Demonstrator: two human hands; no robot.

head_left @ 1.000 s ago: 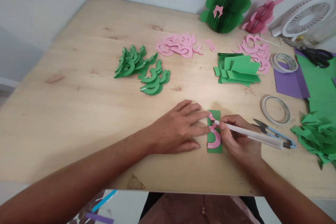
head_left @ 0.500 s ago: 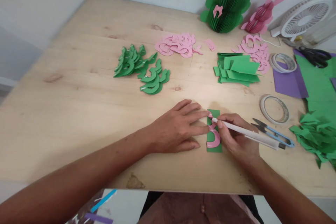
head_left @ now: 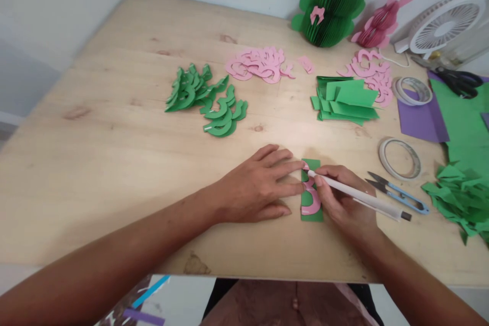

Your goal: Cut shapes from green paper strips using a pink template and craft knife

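My left hand [head_left: 263, 183] lies flat with fingers spread, two fingertips pressing the left edge of a pink curved paper cutout [head_left: 314, 201]. Under that cutout is a green paper strip [head_left: 312, 217], flat on the table near its front edge. A white pen [head_left: 361, 194] is pinched in my right hand [head_left: 344, 201], its tip at the cutout's right edge near the upper part. Just right of that hand lie blue-handled thread snips [head_left: 401, 194], blades pointing left.
Green curved cutouts [head_left: 223, 117] and pink cutouts [head_left: 260, 65] lie further back, near folded green paper [head_left: 349, 102]. Tape rolls [head_left: 400, 175], black-handled scissors [head_left: 460, 81], green scraps [head_left: 458, 198] and a white fan [head_left: 443, 30] are at right. Green and pink honeycomb paper figures [head_left: 332, 15] stand behind.
The pen has shifted slightly, its rear end swinging a little to the left, with its tip still at the pink cutout. My left hand stays in place.
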